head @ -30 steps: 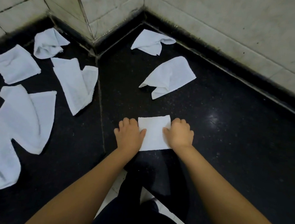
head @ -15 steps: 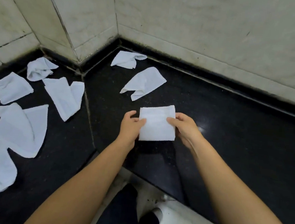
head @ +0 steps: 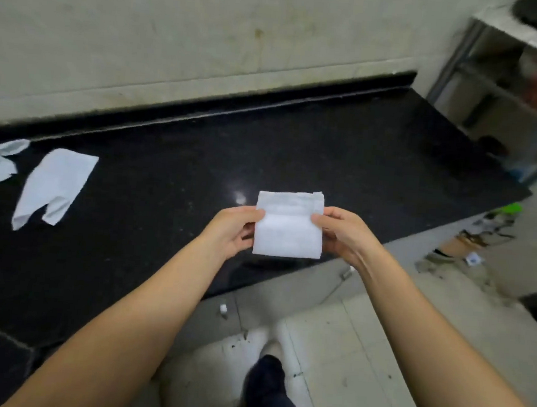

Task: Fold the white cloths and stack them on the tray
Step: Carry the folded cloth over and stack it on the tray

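step: carrying folded cloth (head: 288, 225) to stack | grip: my left hand (head: 234, 229) and right hand (head: 343, 231) pinched its side edges, lifted above counter (head: 329, 150) | next: find tray, apparently out of frame

Black stone counter (head: 328, 156) w/ pale wall (head: 177, 35) (shelving (head: 507, 90) right).

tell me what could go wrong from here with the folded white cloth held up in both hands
1. The small folded white cloth square is only pinched at its side edges by the left hand and right hand, above the black stone counter; its layers could slip and unfold.
2. No tray is in view, so carrying may be long.
3. Two unfolded white cloths remain at the counter's left and could be forgotten.
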The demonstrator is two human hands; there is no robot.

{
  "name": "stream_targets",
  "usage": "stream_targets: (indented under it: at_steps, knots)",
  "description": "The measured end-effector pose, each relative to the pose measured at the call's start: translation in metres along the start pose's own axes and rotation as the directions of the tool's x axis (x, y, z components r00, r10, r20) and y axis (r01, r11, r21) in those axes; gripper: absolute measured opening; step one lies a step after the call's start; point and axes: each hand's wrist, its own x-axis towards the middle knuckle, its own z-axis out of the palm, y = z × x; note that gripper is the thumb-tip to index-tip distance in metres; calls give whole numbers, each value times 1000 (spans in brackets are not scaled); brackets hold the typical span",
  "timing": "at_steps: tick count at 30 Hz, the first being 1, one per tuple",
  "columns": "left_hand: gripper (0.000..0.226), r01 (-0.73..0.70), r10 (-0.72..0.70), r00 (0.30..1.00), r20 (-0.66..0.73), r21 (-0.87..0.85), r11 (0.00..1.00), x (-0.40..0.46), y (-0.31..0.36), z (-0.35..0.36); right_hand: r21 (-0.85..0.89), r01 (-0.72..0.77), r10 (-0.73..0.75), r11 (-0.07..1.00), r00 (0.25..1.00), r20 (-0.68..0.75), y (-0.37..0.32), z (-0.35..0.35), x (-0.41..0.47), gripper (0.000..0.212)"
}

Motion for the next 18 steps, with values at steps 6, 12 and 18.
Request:
stream_targets:
  at_steps: [6, 12, 18]
  knots:
    - [16, 134, -183, 961, 209, 229, 964, -2, -33, 117, 149, -40, 72, 988, 974, -213, 31, -117, -59, 11]
    - [15, 134, -267, 901, 342, 365, 921, 12, -56, 261, 296, 12, 99, 955, 928, -360, 35, -243, -95, 16]
    - [15, 118, -281, 855, 435, 366, 923, 37, -74, 426, 328, 56, 94, 943, 901, -424, 8, -396, -105, 15]
